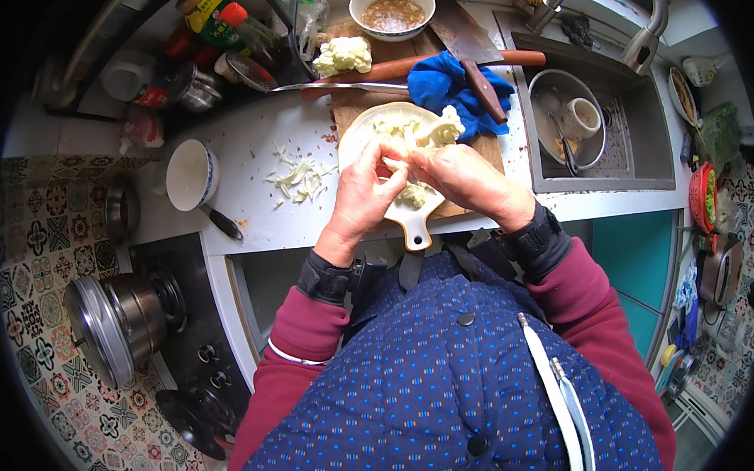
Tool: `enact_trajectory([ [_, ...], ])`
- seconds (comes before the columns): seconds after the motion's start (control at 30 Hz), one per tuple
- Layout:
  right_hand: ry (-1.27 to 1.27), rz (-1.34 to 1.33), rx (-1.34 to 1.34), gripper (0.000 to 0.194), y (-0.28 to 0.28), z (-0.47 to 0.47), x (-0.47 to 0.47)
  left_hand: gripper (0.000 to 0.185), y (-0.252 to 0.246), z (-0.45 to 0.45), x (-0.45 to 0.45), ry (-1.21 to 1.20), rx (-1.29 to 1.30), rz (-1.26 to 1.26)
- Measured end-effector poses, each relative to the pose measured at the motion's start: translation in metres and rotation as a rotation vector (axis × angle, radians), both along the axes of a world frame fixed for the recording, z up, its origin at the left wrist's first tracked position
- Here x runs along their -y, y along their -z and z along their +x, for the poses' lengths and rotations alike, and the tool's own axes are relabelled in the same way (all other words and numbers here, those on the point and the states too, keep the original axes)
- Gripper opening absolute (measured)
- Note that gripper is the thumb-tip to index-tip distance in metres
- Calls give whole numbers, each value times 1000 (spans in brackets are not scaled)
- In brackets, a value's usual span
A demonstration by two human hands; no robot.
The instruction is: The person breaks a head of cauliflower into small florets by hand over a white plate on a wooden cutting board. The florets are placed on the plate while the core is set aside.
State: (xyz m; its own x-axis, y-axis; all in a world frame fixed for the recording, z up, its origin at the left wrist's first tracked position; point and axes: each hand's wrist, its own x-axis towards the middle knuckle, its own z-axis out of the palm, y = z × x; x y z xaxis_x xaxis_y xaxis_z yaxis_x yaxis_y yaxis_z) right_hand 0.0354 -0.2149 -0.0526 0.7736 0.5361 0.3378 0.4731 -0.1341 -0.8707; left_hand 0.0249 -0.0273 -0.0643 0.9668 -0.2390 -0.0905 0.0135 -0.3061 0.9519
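Both my hands meet over a white handled dish (416, 220) with a yellowish rim, which lies on a wooden cutting board (489, 154). My left hand (367, 189) pinches a small pale piece between thumb and forefinger. My right hand (465, 176) is closed around the stem side of a cauliflower piece (449, 126), whose florets stick out above the fingers. Cauliflower florets (415, 195) lie in the dish below the hands. A larger cauliflower chunk (344, 55) rests on the board's far part. Pale shreds (300, 177) are scattered on the counter left of the dish.
A cleaver (466, 36) lies with its handle over a blue cloth (434, 81), by a wooden rolling pin (377, 70). A bowl of brownish liquid (393, 14) stands behind. The sink (644, 139) holds a metal basin (537, 105); an empty-looking bowl (188, 173) stands left. A stove (186, 298) is lower left.
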Motion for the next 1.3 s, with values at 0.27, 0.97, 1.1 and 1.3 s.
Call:
enact_trajectory([
  [0.27, 52, -200, 149, 31, -5, -3, -10, 18, -14, -5, -1, 32, 91, 120],
  [0.97, 258, -110, -529, 20, 34, -3, -44, 15, 27, -5, -14, -211, -156, -454],
  [1.1, 305, -56, -647, 23, 37, -3, -48, 15, 29, -3, -16, -203, -174, -434],
  [1.3, 370, -85, -414, 25, 55, -3, -49, 15, 30, -4, -9, -271, -234, -579],
])
